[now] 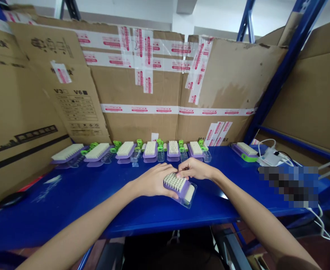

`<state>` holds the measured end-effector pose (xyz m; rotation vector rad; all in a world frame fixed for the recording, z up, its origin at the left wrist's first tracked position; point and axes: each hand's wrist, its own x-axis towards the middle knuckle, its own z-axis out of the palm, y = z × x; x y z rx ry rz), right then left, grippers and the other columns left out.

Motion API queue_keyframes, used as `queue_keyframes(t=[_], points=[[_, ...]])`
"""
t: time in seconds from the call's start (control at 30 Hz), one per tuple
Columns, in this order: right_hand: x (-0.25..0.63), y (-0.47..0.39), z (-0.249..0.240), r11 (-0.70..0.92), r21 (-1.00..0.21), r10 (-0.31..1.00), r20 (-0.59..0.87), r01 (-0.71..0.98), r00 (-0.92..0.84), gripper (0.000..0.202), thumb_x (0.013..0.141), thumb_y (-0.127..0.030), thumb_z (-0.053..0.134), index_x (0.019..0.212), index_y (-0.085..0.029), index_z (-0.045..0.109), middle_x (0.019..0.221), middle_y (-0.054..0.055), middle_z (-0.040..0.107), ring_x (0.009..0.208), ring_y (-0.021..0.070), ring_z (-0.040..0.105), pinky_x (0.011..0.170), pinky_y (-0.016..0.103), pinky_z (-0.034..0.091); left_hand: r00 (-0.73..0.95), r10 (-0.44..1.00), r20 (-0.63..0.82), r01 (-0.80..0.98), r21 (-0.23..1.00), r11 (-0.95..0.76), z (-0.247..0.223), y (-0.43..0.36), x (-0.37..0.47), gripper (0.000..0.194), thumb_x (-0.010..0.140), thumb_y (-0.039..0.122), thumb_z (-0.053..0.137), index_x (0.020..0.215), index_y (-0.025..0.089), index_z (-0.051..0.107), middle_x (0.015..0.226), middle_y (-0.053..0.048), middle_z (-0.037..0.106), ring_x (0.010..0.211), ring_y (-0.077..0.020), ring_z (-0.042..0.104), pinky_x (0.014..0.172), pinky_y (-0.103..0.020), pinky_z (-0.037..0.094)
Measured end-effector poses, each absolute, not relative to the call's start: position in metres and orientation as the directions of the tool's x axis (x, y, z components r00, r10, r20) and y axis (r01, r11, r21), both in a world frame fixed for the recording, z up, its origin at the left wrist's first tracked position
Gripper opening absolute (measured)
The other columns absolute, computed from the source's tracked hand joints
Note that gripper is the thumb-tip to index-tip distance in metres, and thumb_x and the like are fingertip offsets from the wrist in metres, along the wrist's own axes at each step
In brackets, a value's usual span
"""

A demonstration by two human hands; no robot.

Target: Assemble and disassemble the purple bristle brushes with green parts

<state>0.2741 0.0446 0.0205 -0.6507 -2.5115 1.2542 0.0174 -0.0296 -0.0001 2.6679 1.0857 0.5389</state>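
Above the front half of the blue table, my left hand (155, 180) wraps round a purple scrubbing brush (176, 182) with its cream bristles facing up. Its thumb lies along the near side. A clear plastic piece (192, 200) sits under and beyond the brush's right end, with a cream part (189, 193) inside it. My right hand (191, 168) is closed at the brush's far edge, thumb and fingertips pinching there beside the bristles. Exactly what lies between those fingertips is hidden.
Several similar purple brushes (150, 150) stand in a row along the back of the blue table (77, 210), with green and clear parts between them. Another brush (246, 150) is at the right, near a white power strip (271, 155) and cables. Taped cardboard (142, 88) walls the back.
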Motion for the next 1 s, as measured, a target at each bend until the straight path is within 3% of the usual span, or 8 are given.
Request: queue_keyframes(t=[0.1,0.2,0.3,0.37,0.5,0.67,0.83,1.0], points=[[0.268,0.048,0.011,0.607,-0.739,0.567,0.144,0.292,-0.811,0.061,0.101,-0.075,0.072,0.074,-0.020,0.064,0.066,-0.003,0.060,0.065,0.0142,0.051,0.063,0.027,0.037,0.633,0.732,0.253,0.678,0.276,-0.681,-0.003,-0.026,0.014,0.077,0.089,0.087,0.077,0.136,0.028,0.070,0.133,-0.010,0.076,0.129,-0.0400,0.069,0.123,-0.060,0.047],[0.264,0.052,0.003,0.718,-0.589,0.605,0.264,0.371,-0.751,0.062,0.109,-0.074,0.060,0.078,-0.021,0.063,0.069,-0.002,0.058,0.067,0.0153,0.049,0.065,0.029,0.037,0.612,0.743,0.271,0.709,0.228,-0.667,-0.005,-0.021,0.010,0.075,0.094,0.088,0.070,0.136,0.026,0.069,0.132,-0.012,0.076,0.129,-0.0403,0.069,0.120,-0.061,0.050],[0.262,0.053,0.000,0.797,-0.418,0.581,0.332,0.436,-0.743,0.059,0.118,-0.067,0.045,0.091,-0.020,0.069,0.086,0.004,0.069,0.079,0.0197,0.062,0.076,0.032,0.045,0.612,0.739,0.281,0.727,0.170,-0.666,-0.006,-0.019,0.007,0.075,0.098,0.088,0.065,0.137,0.024,0.069,0.133,-0.014,0.076,0.127,-0.0414,0.070,0.115,-0.060,0.053],[0.262,0.051,-0.002,0.819,-0.367,0.562,0.353,0.442,-0.748,0.057,0.121,-0.063,0.038,0.105,-0.021,0.072,0.103,0.009,0.075,0.093,0.0236,0.069,0.086,0.036,0.051,0.606,0.739,0.293,0.736,0.146,-0.661,-0.005,-0.019,0.005,0.075,0.100,0.087,0.062,0.138,0.023,0.068,0.134,-0.014,0.076,0.127,-0.0413,0.071,0.112,-0.058,0.055],[0.262,0.046,-0.003,0.841,-0.356,0.524,0.348,0.407,-0.777,0.056,0.120,-0.066,0.041,0.127,-0.020,0.072,0.125,0.016,0.078,0.113,0.0306,0.073,0.102,0.047,0.057,0.567,0.756,0.328,0.760,0.147,-0.633,-0.006,-0.017,0.002,0.076,0.102,0.088,0.057,0.137,0.021,0.067,0.128,-0.014,0.077,0.121,-0.0392,0.074,0.104,-0.054,0.059],[0.263,0.046,-0.005,0.849,-0.388,0.498,0.361,0.359,-0.789,0.071,0.106,-0.074,0.067,0.152,-0.020,0.061,0.147,0.021,0.072,0.133,0.0384,0.070,0.116,0.061,0.055,0.539,0.747,0.388,0.761,0.155,-0.630,-0.008,-0.011,-0.006,0.072,0.107,0.086,0.049,0.133,0.021,0.065,0.128,-0.015,0.074,0.121,-0.0363,0.071,0.101,-0.052,0.060],[0.264,0.046,-0.004,0.833,-0.437,0.512,0.374,0.341,-0.773,0.089,0.094,-0.070,0.086,0.161,-0.022,0.052,0.157,0.020,0.065,0.142,0.0399,0.068,0.121,0.061,0.055,0.507,0.730,0.458,0.760,0.160,-0.629,-0.008,-0.007,-0.012,0.066,0.108,0.083,0.053,0.126,0.021,0.065,0.121,-0.012,0.074,0.113,-0.0347,0.072,0.101,-0.053,0.059],[0.265,0.044,-0.002,0.834,-0.438,0.523,0.431,0.336,-0.736,0.075,0.102,-0.061,0.081,0.160,-0.024,0.052,0.156,0.019,0.065,0.142,0.0390,0.069,0.119,0.060,0.057,0.467,0.734,0.493,0.764,0.193,-0.615,-0.007,-0.007,-0.013,0.062,0.109,0.080,0.052,0.128,0.021,0.064,0.122,-0.012,0.074,0.113,-0.0347,0.073,0.101,-0.053,0.060]])
